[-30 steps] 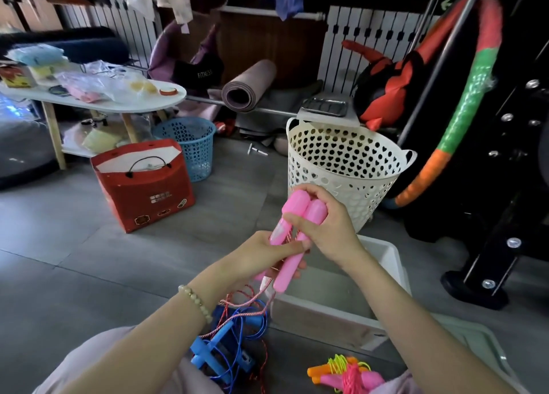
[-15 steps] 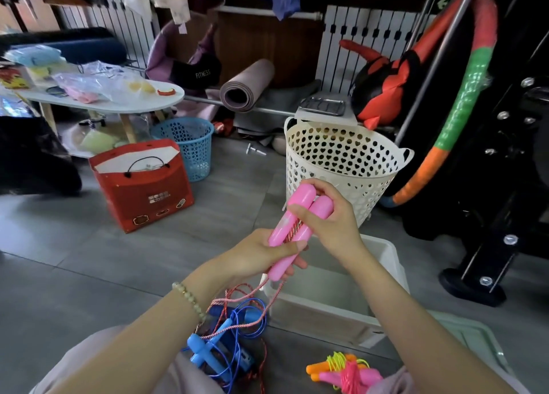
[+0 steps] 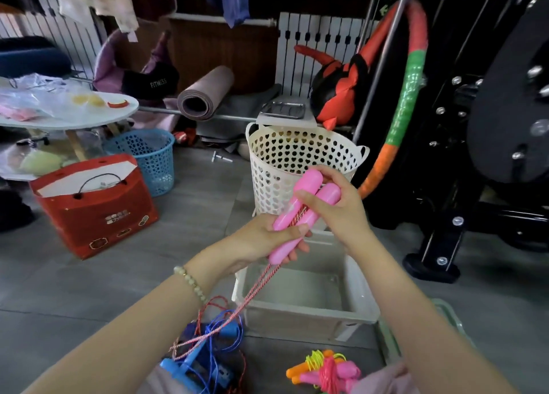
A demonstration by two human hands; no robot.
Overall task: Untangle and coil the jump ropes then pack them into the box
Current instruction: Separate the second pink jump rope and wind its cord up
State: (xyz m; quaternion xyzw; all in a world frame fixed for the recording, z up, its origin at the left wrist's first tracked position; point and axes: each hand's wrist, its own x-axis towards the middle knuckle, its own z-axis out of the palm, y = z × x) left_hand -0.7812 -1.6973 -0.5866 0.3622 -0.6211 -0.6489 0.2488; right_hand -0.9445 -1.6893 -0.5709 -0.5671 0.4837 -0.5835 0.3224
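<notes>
Floor (image 3: 89,275), grey — box (image 3: 309,316) unfilled; left grip (image 3: 261,239), right grip (image 3: 335,206) curled round pink handles (image 3: 310,183), cord (image 3: 255,289) trailing uncoiled; blue rope (image 3: 208,349) tangled; bundle (image 3: 326,367) coiled, unpacked.

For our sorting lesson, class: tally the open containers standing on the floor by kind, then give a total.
Baskets: 2, the blue basket and the cream basket
Boxes: 1, the clear box
Bags: 1, the red bag
Total: 4
</notes>
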